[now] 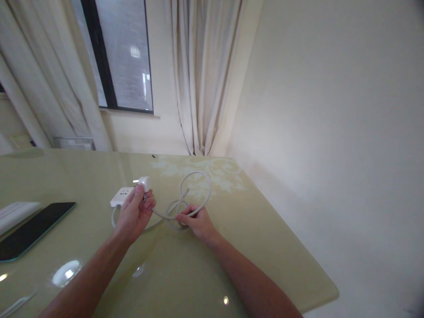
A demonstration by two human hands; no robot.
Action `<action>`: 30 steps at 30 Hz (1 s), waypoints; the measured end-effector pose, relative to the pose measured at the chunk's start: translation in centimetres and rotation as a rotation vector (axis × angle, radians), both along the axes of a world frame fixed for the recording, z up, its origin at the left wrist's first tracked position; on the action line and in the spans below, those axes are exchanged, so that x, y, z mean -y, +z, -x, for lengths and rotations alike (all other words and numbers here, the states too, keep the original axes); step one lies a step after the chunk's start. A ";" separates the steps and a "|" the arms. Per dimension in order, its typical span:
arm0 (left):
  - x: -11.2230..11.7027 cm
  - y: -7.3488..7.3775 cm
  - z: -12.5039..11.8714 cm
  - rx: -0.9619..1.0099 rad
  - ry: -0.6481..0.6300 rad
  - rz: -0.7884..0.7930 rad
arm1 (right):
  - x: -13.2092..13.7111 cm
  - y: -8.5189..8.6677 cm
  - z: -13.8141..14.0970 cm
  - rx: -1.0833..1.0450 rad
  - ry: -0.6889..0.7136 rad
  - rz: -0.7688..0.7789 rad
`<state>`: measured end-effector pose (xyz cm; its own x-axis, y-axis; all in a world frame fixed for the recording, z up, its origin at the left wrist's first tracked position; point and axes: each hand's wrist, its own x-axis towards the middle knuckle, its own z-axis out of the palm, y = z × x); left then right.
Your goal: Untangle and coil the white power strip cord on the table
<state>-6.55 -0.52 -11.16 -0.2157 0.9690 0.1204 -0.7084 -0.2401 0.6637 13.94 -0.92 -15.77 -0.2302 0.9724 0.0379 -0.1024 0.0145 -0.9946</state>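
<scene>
My left hand is closed around a white power plug, its prongs pointing left. Just behind that hand lies a white power strip with sockets on its top, partly covered by my fingers. A pale grey cord runs from the plug to my right hand, which pinches it between thumb and fingers. Above the right hand the cord rises in a large loop. More coils of it sit beside and below the fingers, and one stretch leads back to the strip.
The glossy greenish table meets a plain wall on the right. At the left lie a dark tablet-like slab and a long white object. A small dark bit lies at the far edge, before the curtains.
</scene>
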 end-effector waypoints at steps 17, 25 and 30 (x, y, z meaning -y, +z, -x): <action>2.5 0.9 -2.6 0.121 -0.222 0.040 | -1.1 -0.3 -1.2 -0.116 0.142 0.069; 2.9 -0.3 -4.4 -0.007 -0.206 -0.037 | -0.6 0.2 -1.5 -0.029 0.202 0.062; 1.5 -2.6 -3.4 -0.540 0.072 -0.044 | -1.6 -0.8 -2.0 -0.214 0.052 0.145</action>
<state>-3.19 -1.99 -13.74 -0.1772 0.9457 0.2726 -0.2501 -0.3112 0.9169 15.95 0.68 -16.60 -0.2815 0.9584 -0.0481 -0.3078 -0.1377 -0.9414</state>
